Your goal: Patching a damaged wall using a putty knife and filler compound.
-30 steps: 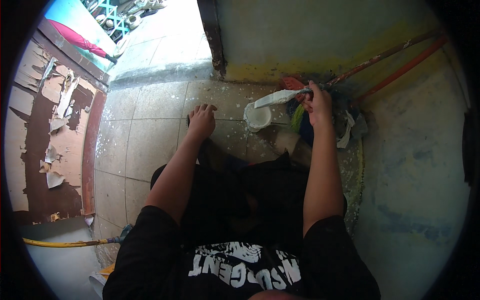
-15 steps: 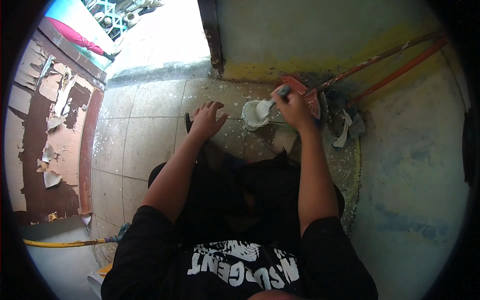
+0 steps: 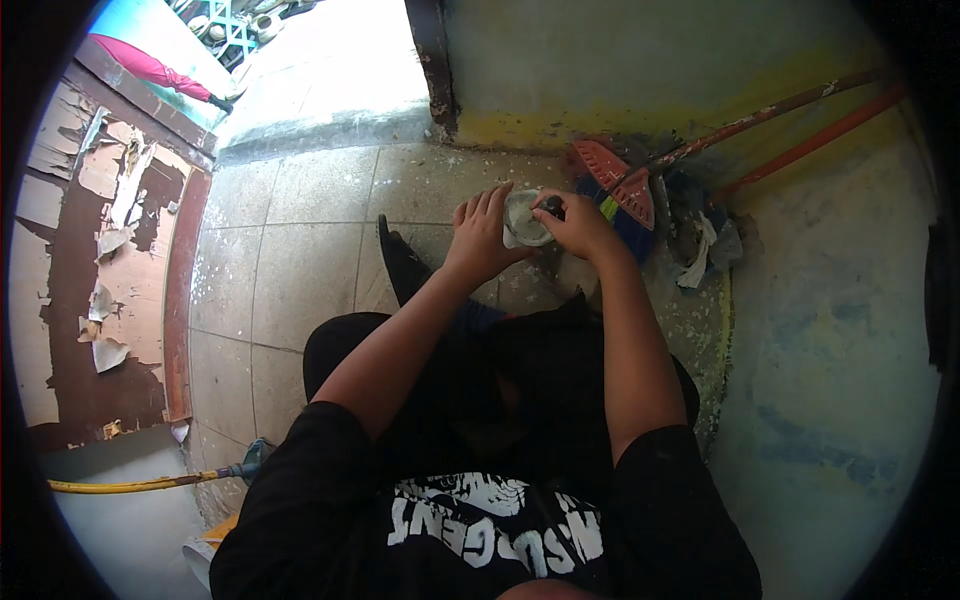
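A small round tub (image 3: 522, 238) of white paint stands on the tiled floor in front of me. My left hand (image 3: 482, 235) curves round its left side, thumb near the tub's front and fingers along the back left. Over the tub's right rim, my right hand (image 3: 572, 228) is closed on the dark handle of a paintbrush (image 3: 552, 204). The brush's head is down inside the tub and mostly hidden by my fingers and the rim.
A red dustpan (image 3: 612, 180) and crumpled plastic (image 3: 708, 245) lie right of the tub, near long red poles (image 3: 760, 130) leaning at the wall. A peeling door (image 3: 110, 270) stands left, a yellow hose (image 3: 140, 484) below it. Outside the doorway, a person's pink-clad limb (image 3: 150, 65) shows.
My left hand has moved right, from the floor beside the tub to the tub's side. My right hand has lowered the brush deeper into the tub. The view has shifted slightly.
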The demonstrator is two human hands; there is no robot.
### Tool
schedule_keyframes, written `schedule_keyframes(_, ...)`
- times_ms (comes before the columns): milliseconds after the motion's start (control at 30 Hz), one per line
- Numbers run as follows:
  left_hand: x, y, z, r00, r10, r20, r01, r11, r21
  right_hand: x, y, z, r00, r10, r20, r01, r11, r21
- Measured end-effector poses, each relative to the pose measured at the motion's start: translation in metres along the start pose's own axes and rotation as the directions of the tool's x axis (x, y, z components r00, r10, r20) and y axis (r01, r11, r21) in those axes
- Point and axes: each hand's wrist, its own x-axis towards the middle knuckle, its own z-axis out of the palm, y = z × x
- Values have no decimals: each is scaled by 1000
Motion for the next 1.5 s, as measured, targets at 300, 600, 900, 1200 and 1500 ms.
schedule_keyframes(300, 0, -8, 0, 999, 22, -46, -24, 999, -46, 4, 4, 12, 960, -221, -172, 227, 974, 15)
schedule_keyframes(600, 2, -5, -7, 999, 33, -39, -37, 994, -105, 2, 0, 9, 972, -163, -166, 156, 986, -55)
schedule_keyframes(900, 1, -9, -3, 998, 45, -32, -49, 992, -120, -2, -10, 7, 992, -62, -108, 59, 998, -35)
schedule_keyframes(1200, -1, -4, -3, 998, 32, -49, -38, 991, -131, 4, 6, 13, 960, -191, -204, 190, 981, -25)
schedule_keyframes(1500, -22, 12, -7, 990, 121, -65, -124, 991, -48, -34, -42, -18, 999, 15, 35, -10, 989, -146)
